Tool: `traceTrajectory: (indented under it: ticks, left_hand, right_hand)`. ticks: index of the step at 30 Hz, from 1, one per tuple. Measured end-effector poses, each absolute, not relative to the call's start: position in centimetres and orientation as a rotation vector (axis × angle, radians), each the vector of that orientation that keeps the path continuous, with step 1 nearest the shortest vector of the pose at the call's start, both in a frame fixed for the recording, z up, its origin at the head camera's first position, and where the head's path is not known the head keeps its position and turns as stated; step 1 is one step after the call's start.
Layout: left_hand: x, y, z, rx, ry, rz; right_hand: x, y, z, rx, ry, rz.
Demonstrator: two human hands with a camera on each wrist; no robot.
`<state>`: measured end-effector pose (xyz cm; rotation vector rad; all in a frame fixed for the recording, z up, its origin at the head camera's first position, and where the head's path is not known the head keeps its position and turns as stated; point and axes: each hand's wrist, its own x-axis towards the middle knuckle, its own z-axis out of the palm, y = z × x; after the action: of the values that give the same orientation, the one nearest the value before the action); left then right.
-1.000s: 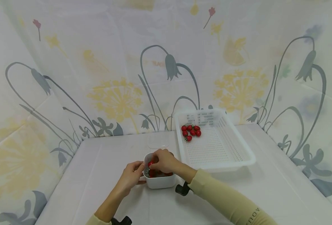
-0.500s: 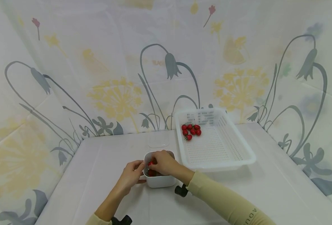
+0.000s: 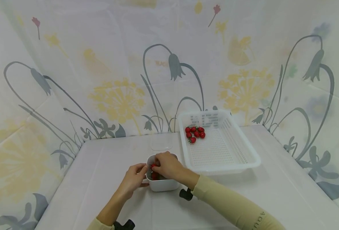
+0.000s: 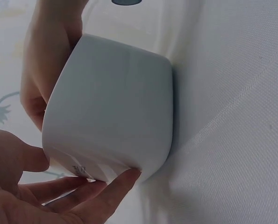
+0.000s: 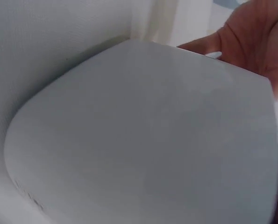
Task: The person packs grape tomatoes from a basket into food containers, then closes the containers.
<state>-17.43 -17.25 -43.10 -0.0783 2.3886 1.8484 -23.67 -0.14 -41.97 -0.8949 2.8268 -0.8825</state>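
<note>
A small white container [image 3: 165, 186] stands on the table, with several cherry tomatoes [image 3: 155, 176] inside. My left hand [image 3: 132, 181] holds its left side, thumb up by the rim and fingers along the outer wall, as the left wrist view shows on the container [image 4: 110, 102]. From the right, my right hand [image 3: 170, 166] reaches over the rim and pinches a red cherry tomato [image 3: 153, 165] at the container's left inside. The right fingertips are partly hidden behind the hand and wall. In the right wrist view the container's outer wall [image 5: 143, 130] fills most of the picture.
Behind and to the right, a white perforated basket [image 3: 248, 163] bears a cluster of cherry tomatoes [image 3: 196, 134] in its far left corner. A clear, flat, lid-like piece [image 3: 161, 149] lies behind the container. A patterned cloth [image 3: 114, 64] hangs at the table's back and sides.
Both hands stay at the container. My right hand has shifted slightly and lowered within it, fingers still at the tomato on the left. The basket's tomatoes have not moved.
</note>
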Motion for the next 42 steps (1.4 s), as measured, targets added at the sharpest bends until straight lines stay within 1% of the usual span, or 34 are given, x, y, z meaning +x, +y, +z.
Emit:
traceTrajectory:
  ticks: [5, 12, 19, 28, 33, 37, 42]
  left_hand:
    - [-17.5, -17.3, -43.1, -0.080, 2.396, 1.832]
    - [-17.4, -17.4, -43.0, -0.100, 2.425, 1.796]
    - [-17.4, -17.5, -43.0, -0.096, 2.432, 1.788]
    - [-17.4, -17.4, -43.0, -0.084, 2.420, 1.784]
    - [-17.4, -17.3, -43.0, -0.082, 2.421, 1.789]
    - [-17.3, -17.3, -42.9, -0.081, 2.422, 1.788]
    - [-17.3, -17.3, -42.9, -0.082, 2.416, 1.794]
  right_hand:
    - [-23.4, 1.1, -40.2, -0.902, 2.791, -0.892]
    - [-23.3, 3.6, -38.1, -0.981, 2.669, -0.962]
    - [-23.2, 6.0, -36.7, -1.004, 2.599, -1.012]
    - [-24.2, 9.6, -35.5, -0.986, 2.604, -0.980]
    - [-25.5, 11.6, -35.0, -0.970, 2.654, -0.974]
    - [-27.2, 13.1, -34.8, -0.933, 2.713, -0.951]
    - [-29.6, 14.8, -34.7, -0.808, 2.766, -0.880]
